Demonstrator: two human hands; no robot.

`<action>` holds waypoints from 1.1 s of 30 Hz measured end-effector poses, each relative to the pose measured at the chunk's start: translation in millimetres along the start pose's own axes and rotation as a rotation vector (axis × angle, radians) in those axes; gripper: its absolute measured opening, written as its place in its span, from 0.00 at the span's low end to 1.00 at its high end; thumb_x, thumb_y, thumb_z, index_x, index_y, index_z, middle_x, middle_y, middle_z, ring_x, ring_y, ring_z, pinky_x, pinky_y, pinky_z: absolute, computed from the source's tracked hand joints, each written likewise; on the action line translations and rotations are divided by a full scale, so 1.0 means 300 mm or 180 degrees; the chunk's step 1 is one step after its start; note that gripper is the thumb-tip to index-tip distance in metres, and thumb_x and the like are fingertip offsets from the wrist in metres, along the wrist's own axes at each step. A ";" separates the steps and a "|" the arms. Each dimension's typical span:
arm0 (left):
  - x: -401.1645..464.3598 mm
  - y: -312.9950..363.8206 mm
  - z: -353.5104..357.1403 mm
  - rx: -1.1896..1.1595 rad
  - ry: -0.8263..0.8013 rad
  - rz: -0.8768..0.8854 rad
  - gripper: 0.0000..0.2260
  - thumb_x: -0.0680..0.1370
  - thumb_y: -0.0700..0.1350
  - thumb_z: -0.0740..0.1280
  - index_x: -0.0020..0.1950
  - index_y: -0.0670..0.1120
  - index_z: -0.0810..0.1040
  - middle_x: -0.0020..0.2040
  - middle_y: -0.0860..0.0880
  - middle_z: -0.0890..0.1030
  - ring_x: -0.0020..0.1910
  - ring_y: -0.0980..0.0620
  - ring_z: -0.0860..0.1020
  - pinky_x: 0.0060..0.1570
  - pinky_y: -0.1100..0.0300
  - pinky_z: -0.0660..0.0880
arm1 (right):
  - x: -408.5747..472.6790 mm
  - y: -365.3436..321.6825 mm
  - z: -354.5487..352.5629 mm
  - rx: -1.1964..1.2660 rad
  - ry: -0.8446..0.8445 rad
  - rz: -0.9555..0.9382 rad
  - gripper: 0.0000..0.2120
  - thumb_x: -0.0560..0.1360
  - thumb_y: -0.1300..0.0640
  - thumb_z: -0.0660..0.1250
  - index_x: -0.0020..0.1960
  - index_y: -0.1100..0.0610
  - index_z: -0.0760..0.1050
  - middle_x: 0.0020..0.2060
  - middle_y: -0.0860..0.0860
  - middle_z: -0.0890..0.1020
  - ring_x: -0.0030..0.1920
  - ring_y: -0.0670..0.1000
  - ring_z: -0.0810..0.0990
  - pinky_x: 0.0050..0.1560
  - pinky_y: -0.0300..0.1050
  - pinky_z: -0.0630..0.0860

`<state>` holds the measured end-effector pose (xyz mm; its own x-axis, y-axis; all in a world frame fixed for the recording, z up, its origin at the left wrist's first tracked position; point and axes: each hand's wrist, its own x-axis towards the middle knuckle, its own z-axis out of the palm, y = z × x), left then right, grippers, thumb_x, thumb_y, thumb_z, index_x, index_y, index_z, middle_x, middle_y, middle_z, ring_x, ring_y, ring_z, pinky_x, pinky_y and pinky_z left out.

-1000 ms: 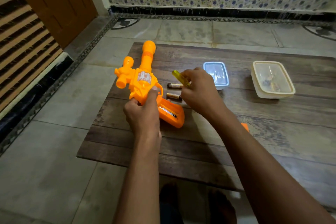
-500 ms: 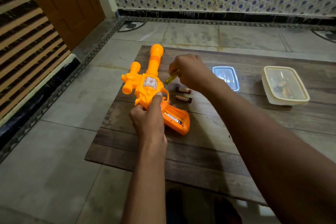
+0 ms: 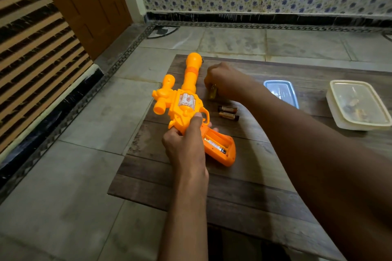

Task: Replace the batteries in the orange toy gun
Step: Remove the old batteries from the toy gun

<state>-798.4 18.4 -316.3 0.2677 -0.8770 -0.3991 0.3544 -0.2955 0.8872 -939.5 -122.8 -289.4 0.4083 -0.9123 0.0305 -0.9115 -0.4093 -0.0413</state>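
The orange toy gun (image 3: 186, 99) lies on the wooden board (image 3: 244, 186), barrel pointing away from me. My left hand (image 3: 186, 144) grips it at the trigger area. The grip's battery compartment (image 3: 220, 146) is uncovered and a battery lies inside. Two loose batteries (image 3: 228, 112) lie on the board just right of the gun. My right hand (image 3: 224, 82) reaches past them beside the barrel and holds a yellow-handled screwdriver (image 3: 212, 92), its handle end down near the board.
A blue-rimmed lid (image 3: 282, 91) lies on the board behind my right forearm. A cream plastic container (image 3: 358, 106) with small items inside stands at the right. Tiled floor surrounds the board; a wooden door and a slatted shutter are at the left.
My right hand has carried the screwdriver away from the gun's grip, up and back to the spot beside the barrel, and lowered it toward the board. My left hand keeps its hold.
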 end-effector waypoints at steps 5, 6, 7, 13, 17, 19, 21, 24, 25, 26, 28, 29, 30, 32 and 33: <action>-0.011 0.008 0.000 -0.0003 -0.0011 0.0057 0.08 0.80 0.45 0.74 0.58 0.46 0.83 0.45 0.41 0.89 0.41 0.42 0.89 0.53 0.38 0.84 | -0.045 -0.003 0.006 0.0325 0.0211 0.0249 0.17 0.75 0.72 0.69 0.60 0.59 0.82 0.59 0.58 0.80 0.57 0.58 0.80 0.54 0.49 0.79; -0.008 0.005 -0.002 0.0023 -0.0012 0.0088 0.07 0.79 0.46 0.74 0.56 0.48 0.83 0.44 0.42 0.89 0.42 0.43 0.89 0.54 0.38 0.84 | -0.072 -0.014 0.001 0.0462 0.0390 0.0357 0.17 0.74 0.73 0.68 0.60 0.59 0.82 0.58 0.58 0.81 0.57 0.58 0.80 0.55 0.50 0.79; -0.003 0.002 -0.005 0.0069 -0.0003 0.0139 0.06 0.79 0.48 0.75 0.54 0.50 0.84 0.45 0.44 0.89 0.43 0.44 0.89 0.54 0.39 0.84 | -0.104 -0.034 -0.003 0.0641 0.0614 0.0495 0.18 0.74 0.73 0.68 0.59 0.59 0.83 0.56 0.58 0.82 0.55 0.58 0.81 0.54 0.52 0.80; -0.003 0.011 0.002 0.0140 -0.0033 0.0410 0.11 0.65 0.57 0.74 0.45 0.57 0.88 0.46 0.47 0.89 0.50 0.39 0.87 0.56 0.34 0.82 | -0.444 -0.233 -0.014 0.2108 0.1219 0.1446 0.07 0.78 0.62 0.70 0.51 0.59 0.87 0.43 0.56 0.88 0.44 0.52 0.85 0.50 0.50 0.80; -0.035 0.008 0.022 0.0498 -0.0289 0.0775 0.09 0.65 0.50 0.73 0.43 0.53 0.87 0.43 0.46 0.88 0.47 0.38 0.87 0.55 0.34 0.82 | -0.551 -0.289 0.047 0.2939 0.1006 0.1871 0.09 0.81 0.55 0.68 0.55 0.52 0.87 0.42 0.47 0.88 0.42 0.40 0.83 0.49 0.44 0.80; -0.051 0.007 0.035 0.0776 -0.0420 0.1131 0.08 0.67 0.52 0.75 0.44 0.53 0.85 0.41 0.48 0.88 0.44 0.42 0.87 0.52 0.37 0.83 | -0.555 -0.297 0.072 0.3542 0.0965 0.2106 0.11 0.80 0.50 0.68 0.58 0.48 0.87 0.45 0.46 0.89 0.50 0.44 0.86 0.56 0.52 0.82; -0.073 0.003 0.053 0.1072 -0.0485 0.1570 0.04 0.73 0.50 0.77 0.44 0.54 0.84 0.38 0.54 0.87 0.40 0.52 0.87 0.46 0.46 0.84 | -0.555 -0.305 0.078 0.4085 0.0974 0.2225 0.13 0.78 0.48 0.66 0.58 0.48 0.86 0.45 0.48 0.89 0.52 0.51 0.87 0.58 0.61 0.82; -0.092 -0.003 0.073 0.1313 -0.0402 0.1942 0.12 0.75 0.48 0.78 0.44 0.66 0.80 0.35 0.64 0.84 0.38 0.63 0.85 0.43 0.58 0.83 | -0.565 -0.312 0.068 0.4984 0.0971 0.2162 0.12 0.83 0.59 0.64 0.57 0.57 0.87 0.47 0.54 0.89 0.53 0.56 0.88 0.61 0.61 0.82; -0.094 -0.008 0.084 0.1372 -0.0345 0.1987 0.13 0.74 0.49 0.78 0.45 0.69 0.80 0.35 0.66 0.84 0.40 0.63 0.85 0.45 0.57 0.83 | -0.573 -0.310 0.059 0.5351 0.0927 0.2128 0.12 0.84 0.62 0.63 0.58 0.59 0.86 0.48 0.57 0.89 0.52 0.57 0.88 0.60 0.58 0.83; -0.093 -0.011 0.088 0.1397 -0.0306 0.2029 0.13 0.73 0.51 0.78 0.47 0.71 0.81 0.37 0.65 0.84 0.41 0.61 0.86 0.47 0.54 0.84 | -0.576 -0.313 0.050 0.5721 0.0847 0.2106 0.13 0.84 0.64 0.62 0.59 0.62 0.85 0.50 0.59 0.88 0.53 0.58 0.87 0.59 0.55 0.83; -0.090 -0.025 0.099 0.1466 -0.0292 0.2097 0.14 0.72 0.52 0.77 0.57 0.64 0.84 0.42 0.60 0.86 0.45 0.57 0.87 0.50 0.49 0.84 | -0.580 -0.306 0.042 0.6390 0.0701 0.2150 0.15 0.84 0.69 0.58 0.63 0.66 0.81 0.54 0.62 0.87 0.58 0.60 0.86 0.58 0.52 0.83; -0.089 -0.029 0.105 0.1517 -0.0261 0.2143 0.18 0.72 0.52 0.77 0.62 0.58 0.85 0.45 0.57 0.87 0.46 0.56 0.87 0.51 0.49 0.84 | -0.580 -0.302 0.039 0.6655 0.0653 0.2188 0.16 0.83 0.71 0.56 0.64 0.67 0.80 0.56 0.62 0.86 0.59 0.60 0.85 0.57 0.51 0.84; -0.091 -0.032 0.109 0.1620 -0.0206 0.2201 0.21 0.72 0.51 0.79 0.65 0.54 0.85 0.49 0.54 0.88 0.47 0.55 0.87 0.52 0.50 0.84 | -0.579 -0.300 0.038 0.6854 0.0619 0.2218 0.18 0.83 0.72 0.55 0.65 0.68 0.79 0.56 0.62 0.86 0.58 0.59 0.86 0.55 0.49 0.85; -0.105 -0.029 0.118 0.1844 -0.0109 0.2323 0.25 0.72 0.50 0.80 0.68 0.49 0.83 0.54 0.49 0.89 0.50 0.53 0.86 0.54 0.53 0.83 | -0.579 -0.299 0.035 0.7105 0.0550 0.2221 0.21 0.80 0.75 0.52 0.66 0.69 0.77 0.53 0.60 0.87 0.51 0.55 0.88 0.49 0.46 0.86; -0.110 -0.028 0.122 0.1881 -0.0095 0.2344 0.25 0.72 0.49 0.81 0.68 0.48 0.83 0.55 0.48 0.88 0.50 0.52 0.86 0.54 0.54 0.82 | -0.580 -0.300 0.033 0.7162 0.0524 0.2226 0.22 0.79 0.76 0.51 0.66 0.69 0.77 0.51 0.59 0.88 0.48 0.54 0.88 0.47 0.45 0.86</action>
<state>-843.0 36.0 -302.1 0.2174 -0.9264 0.3074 -0.4086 0.1996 0.8906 -928.2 72.7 -300.9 0.0721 -0.9043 -0.4208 0.6372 0.3663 -0.6780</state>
